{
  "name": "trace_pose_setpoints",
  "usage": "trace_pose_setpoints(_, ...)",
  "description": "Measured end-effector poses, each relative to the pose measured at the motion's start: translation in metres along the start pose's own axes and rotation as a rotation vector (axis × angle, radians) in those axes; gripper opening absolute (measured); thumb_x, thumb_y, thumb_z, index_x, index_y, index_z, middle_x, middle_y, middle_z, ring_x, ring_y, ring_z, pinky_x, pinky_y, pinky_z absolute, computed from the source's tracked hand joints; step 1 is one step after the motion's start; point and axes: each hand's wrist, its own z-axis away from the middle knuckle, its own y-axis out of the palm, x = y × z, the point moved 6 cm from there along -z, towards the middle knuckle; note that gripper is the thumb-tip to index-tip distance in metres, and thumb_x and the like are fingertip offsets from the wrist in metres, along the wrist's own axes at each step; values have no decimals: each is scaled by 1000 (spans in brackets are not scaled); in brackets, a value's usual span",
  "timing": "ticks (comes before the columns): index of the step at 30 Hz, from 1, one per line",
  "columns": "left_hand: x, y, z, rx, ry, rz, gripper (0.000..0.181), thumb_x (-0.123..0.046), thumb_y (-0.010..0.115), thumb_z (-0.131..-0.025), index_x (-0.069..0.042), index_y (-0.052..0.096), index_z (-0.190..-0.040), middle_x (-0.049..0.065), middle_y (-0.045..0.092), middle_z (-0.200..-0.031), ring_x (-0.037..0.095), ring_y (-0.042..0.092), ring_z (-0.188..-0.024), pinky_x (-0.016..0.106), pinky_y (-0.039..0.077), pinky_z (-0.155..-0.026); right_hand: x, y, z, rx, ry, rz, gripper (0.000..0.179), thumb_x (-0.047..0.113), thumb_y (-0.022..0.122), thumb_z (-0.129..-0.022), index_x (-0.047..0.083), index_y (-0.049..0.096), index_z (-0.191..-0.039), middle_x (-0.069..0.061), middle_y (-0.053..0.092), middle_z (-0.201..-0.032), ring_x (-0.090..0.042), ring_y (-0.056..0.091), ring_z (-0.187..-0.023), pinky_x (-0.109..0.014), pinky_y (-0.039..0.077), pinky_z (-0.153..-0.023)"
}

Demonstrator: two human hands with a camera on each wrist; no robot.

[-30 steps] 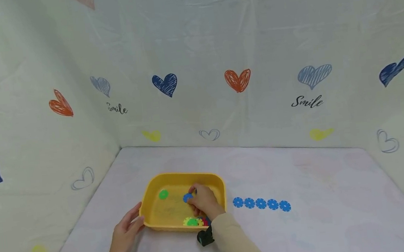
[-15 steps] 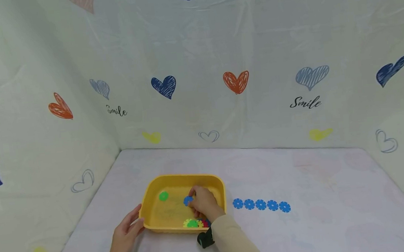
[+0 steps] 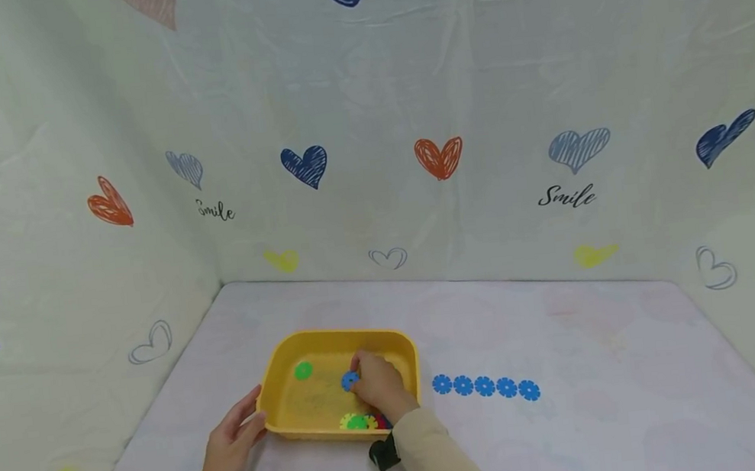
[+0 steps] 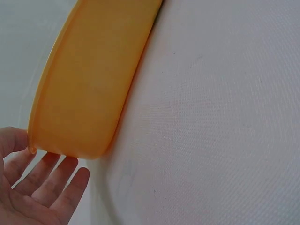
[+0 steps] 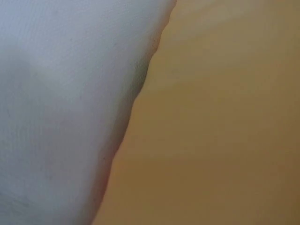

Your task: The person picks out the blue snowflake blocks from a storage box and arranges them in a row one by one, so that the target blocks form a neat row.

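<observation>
My right hand (image 3: pixel 379 385) is inside a yellow plastic tray (image 3: pixel 300 420) and pinches a blue notched disc (image 3: pixel 350 381) at its fingertips. Against the tray's left end rests my left hand (image 3: pixel 229 435). The left wrist view shows that hand's (image 4: pixel 40 187) fingers fairly straight, touching the outer wall and rim of the tray (image 4: pixel 89 93). A green disc (image 3: pixel 303 371) lies towards the tray's far left. Green and yellow discs (image 3: pixel 357 422), with a bit of red beside them, sit along its near side, partly hidden by my right hand. The right wrist view shows only tray wall and table.
Several blue notched discs (image 3: pixel 485 386) lie in a row on the pale table (image 3: pixel 577 429), right of the tray. A white curtain (image 3: pixel 500 84) printed with hearts and "Smile" hangs behind. A small black object (image 3: pixel 383 453) is at my right wrist, by the tray's near edge.
The head view has shifted slightly. My right hand still pinches the blue disc inside the tray, with its fingers moved a little. My left hand stays at the tray's left end.
</observation>
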Motion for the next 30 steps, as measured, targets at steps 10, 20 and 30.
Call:
trace_pose_setpoints(10,0,-2,2,2,20,14,51,-14,56,-93,-1,39,-139,25,43,-139,-11,56,-89,18,54,-83,6,-9,4,-14,8,101,13,15,67,-84,9,56,-82,0,52,-71,-16,48,-64,-24,42,-56)
trace_pose_setpoints(20,-1,-1,1,8,16,7,51,-14,55,-93,-1,39,-140,24,43,-139,-12,56,-88,19,54,-83,16,-25,25,37,-39,-118,13,18,68,-84,9,58,-81,-1,53,-68,-15,47,-59,-21,40,-50)
trace_pose_setpoints(30,-2,0,1,4,22,-4,50,-12,54,-94,-1,39,-140,24,43,-139,-12,55,-88,19,54,-82,12,-57,55,113,-131,-417,19,24,65,-87,6,57,-89,0,51,-59,-15,46,-52,-20,46,-48)
